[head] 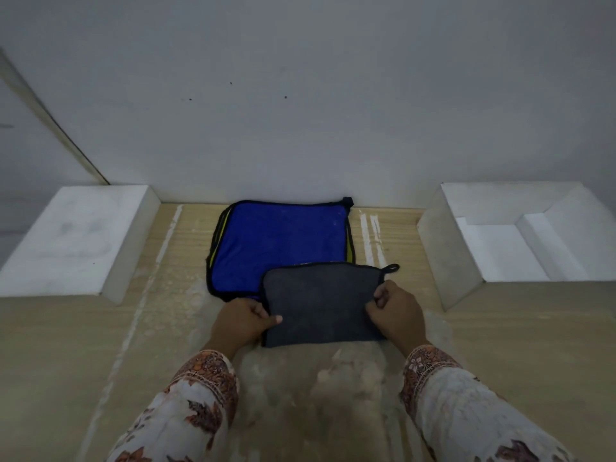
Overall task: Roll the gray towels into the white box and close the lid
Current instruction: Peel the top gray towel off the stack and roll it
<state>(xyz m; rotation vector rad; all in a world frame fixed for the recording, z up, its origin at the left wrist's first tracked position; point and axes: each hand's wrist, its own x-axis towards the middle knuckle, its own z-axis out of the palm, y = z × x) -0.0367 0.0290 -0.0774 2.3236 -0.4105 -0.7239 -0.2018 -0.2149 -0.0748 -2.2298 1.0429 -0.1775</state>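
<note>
White lid (76,235) lies flat far left on the wooden table (100,361). Blue towel stack (280,245) sits centre-back against the wall. Left hand (241,323) pinches the gray towel (320,305) at its left edge, thumb on top; the towel lies flat, overlapping the stack's near corner. Right hand (396,315) pinches its right edge. Open white box (520,238) far right.
</note>
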